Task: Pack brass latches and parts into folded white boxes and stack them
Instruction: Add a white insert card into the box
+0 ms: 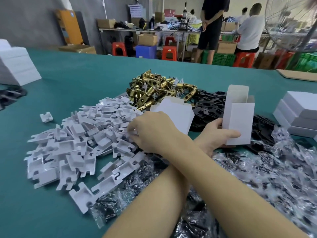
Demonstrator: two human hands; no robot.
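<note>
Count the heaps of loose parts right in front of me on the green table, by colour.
White plastic inserts heap: 1
Shiny brass latches heap: 1
Flat black plates heap: 1
Clear plastic bags of dark parts heap: 1
Total: 4

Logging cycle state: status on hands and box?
Left hand holds open white box upright. Right hand crossed over left arm, fingers in white insert pile, grasp unclear. Brass latches untouched behind.
</note>
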